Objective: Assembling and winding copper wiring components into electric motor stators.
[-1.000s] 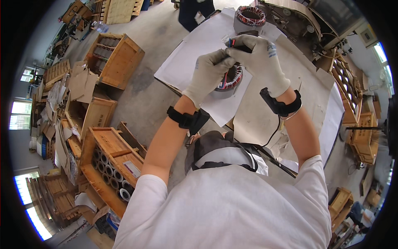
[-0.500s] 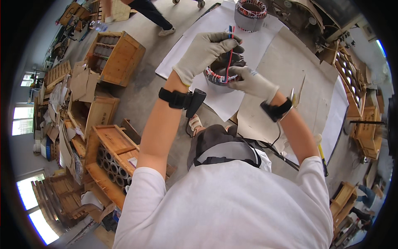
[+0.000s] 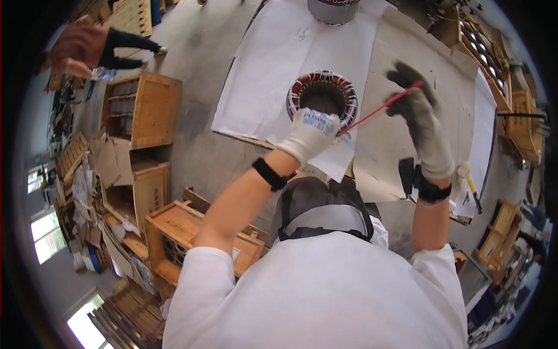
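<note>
A grey motor stator [image 3: 292, 104] with red windings and white lacing stands upright on the paper-covered table. My left hand [image 3: 314, 132], in a pale work glove, rests at its near rim; its fingers are hidden. From the rim beside that hand, a red wire [image 3: 378, 109] slants straight out to the upper right. Its far end lies across the dark fingers of my gloved right hand [image 3: 421, 116], slightly blurred by motion. These fingers are spread, with a gap between them.
A second stator [image 3: 333, 13] stands at the table's far edge. A yellow-handled mallet [image 3: 469, 181] lies at the right edge. Wooden crates [image 3: 156, 110] line the left side, and a person [image 3: 131, 49] is at the far left. White paper and cardboard [image 3: 407, 35] cover the table.
My left hand has come down from the wire ends to the stator's near rim. My right hand has moved off the rim to the right. The red wire now leans right instead of standing up.
</note>
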Action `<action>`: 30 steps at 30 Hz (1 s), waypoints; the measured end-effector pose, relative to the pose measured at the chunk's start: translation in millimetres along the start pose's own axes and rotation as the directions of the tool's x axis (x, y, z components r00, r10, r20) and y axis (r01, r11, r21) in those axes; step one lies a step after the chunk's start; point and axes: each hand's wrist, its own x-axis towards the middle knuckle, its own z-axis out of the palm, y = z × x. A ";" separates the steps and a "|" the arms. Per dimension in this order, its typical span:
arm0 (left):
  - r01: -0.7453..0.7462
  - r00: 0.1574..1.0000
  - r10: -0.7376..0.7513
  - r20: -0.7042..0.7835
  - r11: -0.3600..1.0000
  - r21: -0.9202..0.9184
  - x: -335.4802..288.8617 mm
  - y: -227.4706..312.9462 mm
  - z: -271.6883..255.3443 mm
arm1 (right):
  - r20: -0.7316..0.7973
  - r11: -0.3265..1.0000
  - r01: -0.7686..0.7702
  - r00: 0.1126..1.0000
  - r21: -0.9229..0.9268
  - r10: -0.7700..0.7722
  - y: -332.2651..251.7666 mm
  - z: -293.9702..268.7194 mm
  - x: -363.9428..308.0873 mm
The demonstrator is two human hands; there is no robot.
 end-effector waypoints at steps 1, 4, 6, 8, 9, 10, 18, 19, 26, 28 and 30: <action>-0.009 1.000 0.009 0.012 1.000 -0.023 1.5 -5.7 3.6 | -0.184 0.988 -0.042 0.980 0.151 0.069 16.6 -7.3 -4.7; -0.152 0.957 0.119 -0.266 0.982 -0.110 -8.0 -24.2 18.3 | -0.305 0.952 -0.299 0.914 -0.063 0.267 67.7 -21.8 -32.5; -0.216 0.940 0.144 -0.309 0.953 -0.214 -15.3 -40.0 8.1 | -0.274 0.881 -0.435 0.884 -0.186 0.378 79.3 -10.9 -56.5; -0.224 0.934 0.084 -0.348 0.894 -0.387 -22.9 -60.8 7.8 | -0.272 0.834 -0.523 0.840 -0.176 0.469 90.6 10.9 -67.7; -0.241 0.937 0.108 -0.332 0.888 -0.392 -26.0 -69.8 6.2 | -0.297 0.828 -0.537 0.827 -0.160 0.478 100.1 20.9 -70.2; -0.235 0.936 0.073 -0.346 0.860 -0.453 -28.0 -81.2 1.3 | -0.304 0.826 -0.549 0.815 -0.129 0.494 112.1 32.7 -69.2; 0.067 0.887 -0.449 -0.109 0.358 -0.931 -65.6 -171.4 40.8 | -0.249 0.914 -0.403 0.881 0.051 0.402 147.6 135.9 9.1; 0.077 0.892 -0.442 -0.099 0.364 -0.928 -67.3 -173.0 41.2 | -0.256 0.911 -0.407 0.876 0.065 0.410 150.8 135.7 16.7; 0.058 0.589 -0.805 0.067 -0.041 -0.997 -74.9 -152.2 60.3 | -0.116 0.935 -0.354 0.928 0.009 0.353 152.9 138.9 64.3; 0.146 0.592 -0.805 0.040 0.058 -0.988 -75.8 -155.8 57.5 | -0.052 0.909 -0.414 0.908 0.055 0.416 153.2 132.1 68.8; 0.357 0.667 -0.744 0.038 0.274 -0.893 -78.6 -163.6 49.5 | 0.035 0.853 -0.511 0.859 0.108 0.511 161.9 127.8 70.0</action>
